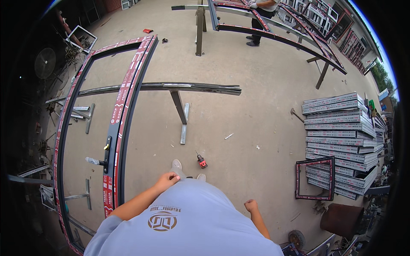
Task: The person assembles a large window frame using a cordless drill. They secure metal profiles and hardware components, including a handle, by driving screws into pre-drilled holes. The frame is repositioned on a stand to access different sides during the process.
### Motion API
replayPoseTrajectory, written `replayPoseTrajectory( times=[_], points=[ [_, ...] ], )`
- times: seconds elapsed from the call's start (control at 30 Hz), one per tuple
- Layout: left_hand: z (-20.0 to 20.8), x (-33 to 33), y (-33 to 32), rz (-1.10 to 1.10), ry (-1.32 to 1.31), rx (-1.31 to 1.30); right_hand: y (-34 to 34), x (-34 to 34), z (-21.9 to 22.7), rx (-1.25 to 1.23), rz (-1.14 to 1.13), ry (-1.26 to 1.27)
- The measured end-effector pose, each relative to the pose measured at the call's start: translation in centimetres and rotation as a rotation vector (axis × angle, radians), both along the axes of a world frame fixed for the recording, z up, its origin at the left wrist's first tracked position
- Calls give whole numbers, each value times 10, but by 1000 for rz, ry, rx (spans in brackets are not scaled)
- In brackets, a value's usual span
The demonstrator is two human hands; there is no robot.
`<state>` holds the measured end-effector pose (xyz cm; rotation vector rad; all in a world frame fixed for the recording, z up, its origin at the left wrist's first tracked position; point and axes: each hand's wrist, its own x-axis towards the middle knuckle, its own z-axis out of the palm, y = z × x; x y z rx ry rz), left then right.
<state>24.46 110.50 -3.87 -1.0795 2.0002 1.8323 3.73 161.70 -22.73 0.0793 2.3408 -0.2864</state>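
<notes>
My left hand (166, 181) is at the left side of my waist, its fingers curled together by my shirt. Whatever it may hold is hidden. Hanging by my right side, my right hand (251, 205) is closed in a loose fist, and nothing shows in it. To my left lies a long door frame (124, 91) wrapped in red and white film, resting on metal supports. It has a dark handle plate (107, 154) and a lever handle (92, 161) covered in clear plastic. A red and black cordless drill (201, 161) rests on the floor ahead of my shoes.
A steel trestle beam (192, 87) crosses under the door frame. At the right, bundled profiles (337, 128) are stacked, with a small square frame (315, 198) against them. Farther off, a person (258, 21) stands at another large frame (273, 34). A rusty bucket (341, 219) is near right.
</notes>
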Motion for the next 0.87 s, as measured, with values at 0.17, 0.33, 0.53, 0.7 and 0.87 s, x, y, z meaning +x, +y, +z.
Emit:
replayPoseTrajectory(
  times=[0.17, 0.33, 0.53, 0.7, 0.87],
  points=[
    [9, -82, -35, -272, -111, -142, -58, 32, -29, -237, -248, -50],
    [-10, -173, -68, -406, 117, -189, -133, 19, -41, -453, -311, -67],
    [-21, -275, -133, -621, 363, -302, -168, -24, -91, -657, -274, 138],
    [-2, -354, -174, -694, 458, -464, -144, -87, -81, -489, 32, 361],
    [18, -446, -179, -681, 543, -641, -146, -125, -100, -849, -605, 208]
  ],
)
